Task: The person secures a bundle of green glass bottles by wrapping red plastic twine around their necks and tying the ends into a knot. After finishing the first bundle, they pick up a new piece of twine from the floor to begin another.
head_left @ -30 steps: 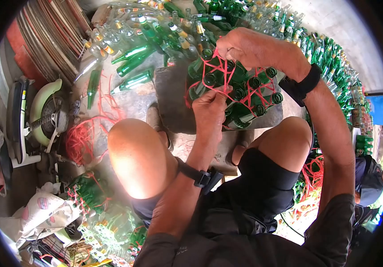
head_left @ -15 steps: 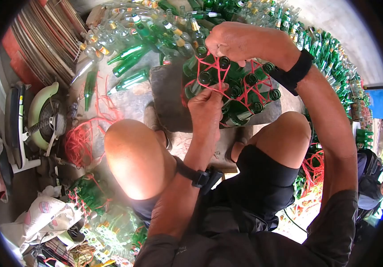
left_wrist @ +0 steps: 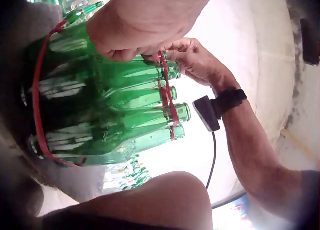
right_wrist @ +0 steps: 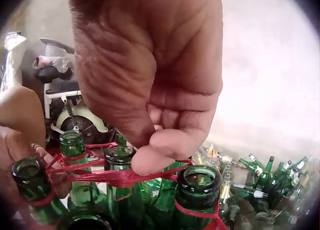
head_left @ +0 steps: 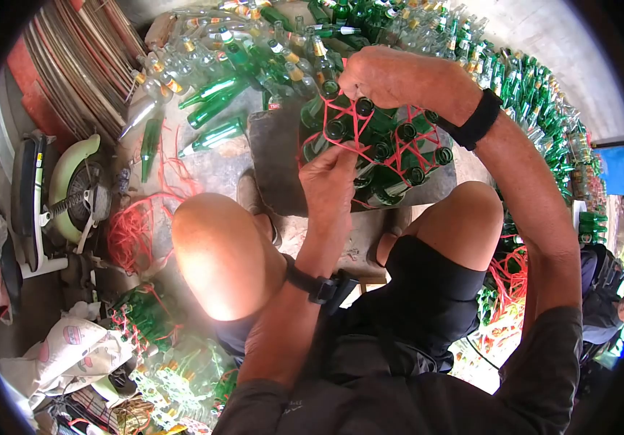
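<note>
A bundle of upright green glass bottles point(head_left: 391, 170) stands on a dark block point(head_left: 272, 159). Red plastic string point(head_left: 359, 130) criss-crosses around the bottle necks, and a loop of it circles the lower bodies in the left wrist view. My left hand point(head_left: 326, 181) pinches the string between thumb and finger at the near-left necks. Over the far-left necks, my right hand point(head_left: 399, 80) has its fingers curled. Its thumb and fingertips point(right_wrist: 162, 150) pinch a flattened red strand stretched between the bottle mouths. The left hand shows partly at the left edge of the right wrist view.
Loose green bottles point(head_left: 214, 134) lie on the floor to the left, beside a tangle of red string point(head_left: 130, 232). Many more bottles point(head_left: 536, 127) are piled behind and to the right. A scooter wheel point(head_left: 72, 188) stands at far left. My bare knees flank the block.
Both hands have shifted slightly left over the bottle necks while keeping their pinch on the string. The whole head view has also shifted a little; the bottles stay on the block.
</note>
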`<state>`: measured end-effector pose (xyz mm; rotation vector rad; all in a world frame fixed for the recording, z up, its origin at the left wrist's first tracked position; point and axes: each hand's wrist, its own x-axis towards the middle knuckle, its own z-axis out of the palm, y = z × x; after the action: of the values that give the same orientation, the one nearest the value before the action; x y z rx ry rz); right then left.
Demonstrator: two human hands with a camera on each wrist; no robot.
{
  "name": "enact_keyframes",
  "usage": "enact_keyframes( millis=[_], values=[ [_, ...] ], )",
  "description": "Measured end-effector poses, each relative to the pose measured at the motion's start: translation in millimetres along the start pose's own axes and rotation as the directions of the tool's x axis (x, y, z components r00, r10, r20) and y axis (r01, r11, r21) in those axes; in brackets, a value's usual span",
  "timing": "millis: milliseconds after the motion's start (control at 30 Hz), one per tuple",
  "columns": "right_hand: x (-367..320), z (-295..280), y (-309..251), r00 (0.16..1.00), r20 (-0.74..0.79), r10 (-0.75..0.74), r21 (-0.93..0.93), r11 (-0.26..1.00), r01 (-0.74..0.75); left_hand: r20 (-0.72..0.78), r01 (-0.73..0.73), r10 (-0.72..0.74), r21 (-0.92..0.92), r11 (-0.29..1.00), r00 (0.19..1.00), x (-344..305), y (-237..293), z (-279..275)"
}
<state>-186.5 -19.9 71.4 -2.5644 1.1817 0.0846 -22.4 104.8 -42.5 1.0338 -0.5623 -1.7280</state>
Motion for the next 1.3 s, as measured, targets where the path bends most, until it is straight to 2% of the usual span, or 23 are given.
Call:
enact_keyframes(
  millis=[100,167,200,267,400,467,500,567,600,667,1000,1100,1167,1200,1233,1267,1300],
  values=[
    [-6.0,0.4,-1.0,0.999,-0.028,-0.020,-0.009,1.000,0.020,0.014,-0.083,0.083,0.031,0.996,0.996,-1.2,0.6,-3.1],
    [-6.5,6.2,4.5,0.999,0.011,0.039,-0.131,0.991,-0.037,0.004,-0.155,0.156,0.109,0.982,0.988,-0.2,1.5,-5.7],
    [-12.4,8.0,4.3,0.999,0.010,0.038,-0.132,0.991,-0.036,0.004,-0.157,0.158,0.109,0.982,0.987,0.7,1.4,-7.1],
    [-30.8,15.0,-3.3,0.975,-0.212,-0.061,-0.028,0.998,0.057,0.091,-0.379,0.370,0.328,0.865,0.925,2.8,0.6,-10.8],
    [-59.5,36.9,-32.5,0.941,-0.334,0.053,0.071,0.997,-0.031,0.132,-0.428,0.409,0.371,0.824,0.903,5.4,1.9,-15.9],
    [-67.8,47.9,-48.9,0.858,-0.505,0.090,0.088,0.995,-0.053,0.167,-0.448,0.419,0.428,0.785,0.893,5.4,8.0,-16.2],
    [-68.5,52.3,-53.4,0.855,-0.510,0.093,0.092,0.994,-0.053,0.171,-0.449,0.418,0.433,0.782,0.892,4.6,9.8,-16.4],
    [-65.3,58.4,-61.4,0.832,-0.523,0.183,0.081,0.983,-0.165,0.214,-0.506,0.470,0.533,0.678,0.856,4.1,15.0,-16.9],
    [-63.4,60.4,-65.7,0.831,-0.527,0.181,0.083,0.983,-0.162,0.214,-0.508,0.473,0.536,0.674,0.854,4.3,16.0,-18.4],
    [-61.2,63.0,-70.8,0.806,-0.537,0.247,0.046,0.963,-0.264,0.214,-0.486,0.459,0.601,0.635,0.863,5.3,16.3,-19.7],
    [-57.2,78.6,-71.9,0.749,-0.621,0.233,0.066,0.967,-0.246,0.226,-0.499,0.457,0.556,0.665,0.860,1.5,18.1,-22.7],
    [-60.0,76.6,-70.3,0.764,-0.599,0.239,0.080,0.967,-0.240,0.226,-0.548,0.518,0.542,0.637,0.825,1.3,14.6,-19.9],
    [-59.8,76.4,-67.1,0.792,-0.549,0.267,0.131,0.963,-0.234,0.318,-0.702,0.677,0.578,0.417,0.664,4.3,11.5,-21.6],
    [-57.6,81.8,-58.5,0.769,-0.623,0.143,0.028,0.987,-0.160,0.316,-0.694,0.680,0.602,0.395,0.662,4.8,12.2,-23.1],
    [-58.4,85.0,-53.7,0.778,-0.614,0.135,-0.001,0.985,-0.172,0.313,-0.682,0.684,0.632,0.368,0.659,3.8,11.5,-23.1],
    [-59.5,76.6,-58.6,0.801,-0.571,0.179,0.091,0.984,-0.155,0.272,-0.671,0.691,0.620,0.407,0.670,2.0,11.4,-22.0],
    [-58.8,82.4,-55.8,0.777,-0.612,0.146,-0.025,0.979,-0.204,0.235,-0.663,0.692,0.597,0.451,0.682,1.6,9.8,-20.0]
  ],
)
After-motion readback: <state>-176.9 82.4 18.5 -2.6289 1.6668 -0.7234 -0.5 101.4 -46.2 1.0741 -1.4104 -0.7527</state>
